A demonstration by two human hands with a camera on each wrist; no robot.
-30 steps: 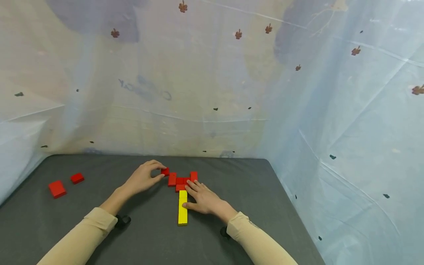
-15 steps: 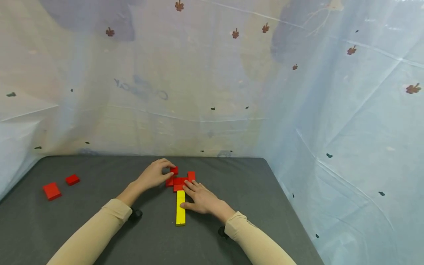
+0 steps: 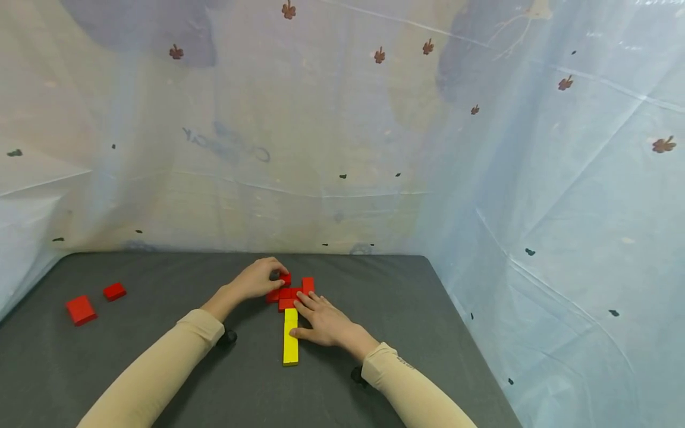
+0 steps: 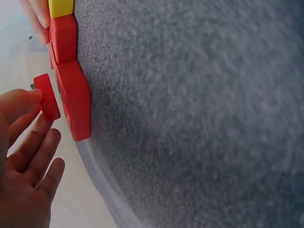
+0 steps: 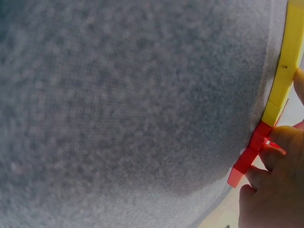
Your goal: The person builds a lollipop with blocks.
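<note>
My left hand (image 3: 255, 279) pinches a small red block (image 4: 46, 96) between thumb and fingers, just beyond the left side of a row of blocks. In the left wrist view a gap shows between it and the long red block (image 4: 76, 102) beside it. My right hand (image 3: 330, 323) lies with fingers spread over the red blocks, its fingertips touching them and its thumb on the yellow strip (image 3: 291, 351). Small red blocks (image 3: 286, 293) sit in the middle, with a red block (image 3: 285, 305) below them and an upright red one (image 3: 308, 284) at right.
On the dark grey table (image 3: 176, 279), a large red block (image 3: 81, 310) and a smaller red block (image 3: 115, 291) lie apart at the far left. A translucent plastic sheet (image 3: 299, 178) hangs behind the table and along its right side.
My left hand has carried the small red block to the right and in toward the left side of the red group. The right hand stays in place on the blocks.
</note>
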